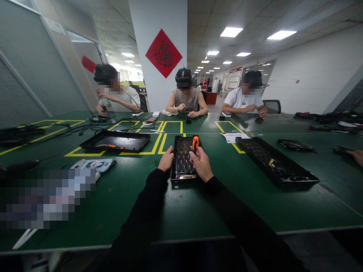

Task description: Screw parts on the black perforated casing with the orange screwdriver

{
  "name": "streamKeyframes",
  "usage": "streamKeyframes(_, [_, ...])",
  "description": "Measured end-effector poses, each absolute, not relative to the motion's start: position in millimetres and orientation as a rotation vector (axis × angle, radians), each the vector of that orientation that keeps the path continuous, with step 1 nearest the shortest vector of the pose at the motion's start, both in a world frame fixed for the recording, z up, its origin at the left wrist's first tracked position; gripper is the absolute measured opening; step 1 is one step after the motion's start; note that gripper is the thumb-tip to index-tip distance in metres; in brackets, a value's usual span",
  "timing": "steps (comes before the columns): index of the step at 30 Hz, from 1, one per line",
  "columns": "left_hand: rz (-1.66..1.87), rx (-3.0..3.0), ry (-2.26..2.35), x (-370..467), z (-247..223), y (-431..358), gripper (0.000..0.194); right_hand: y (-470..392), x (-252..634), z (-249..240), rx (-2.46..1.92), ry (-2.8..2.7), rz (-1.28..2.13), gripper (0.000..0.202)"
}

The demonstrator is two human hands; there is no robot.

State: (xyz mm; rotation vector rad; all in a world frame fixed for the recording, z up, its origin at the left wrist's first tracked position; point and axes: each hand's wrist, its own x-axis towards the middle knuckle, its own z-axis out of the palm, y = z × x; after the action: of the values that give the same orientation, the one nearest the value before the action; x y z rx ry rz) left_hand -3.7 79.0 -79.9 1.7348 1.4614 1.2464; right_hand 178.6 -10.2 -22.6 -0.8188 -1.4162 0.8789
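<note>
A black rectangular case [181,166] with rows of small shiny parts inside lies on the green table [127,207] in front of me. My left hand [166,159] rests against the left wall of the case, its fingers along the edge. My right hand [202,163] is closed round a screwdriver [195,142] with an orange and black handle, held upright over the right side of the case. The screwdriver's tip is too small to make out. A silvery strip lies at the near end of the case.
A black tray [121,141] with orange-handled tools stands at the left, near cables and a plastic pouch [96,165]. On the right lie a long black case [275,162] and a white paper [235,137]. Three people sit across; another hand [356,156] shows far right.
</note>
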Motion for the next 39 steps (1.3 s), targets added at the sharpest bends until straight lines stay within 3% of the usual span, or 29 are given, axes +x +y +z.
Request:
streamKeyframes(8, [1.269,1.824,1.494,-2,-82,77,0.061,-10,179,-24,-0.832,-1.438,0.801,0.023])
streamKeyframes(17, [1.293,1.795,1.456,-2,-82,78,0.063,-7,181,-26,-0.888,-1.485,0.825,0.038])
streamKeyframes(39, [1.322,1.715,1.346,2,-77,68,0.072,-9,180,-25,-0.901,-1.490,0.784,0.033])
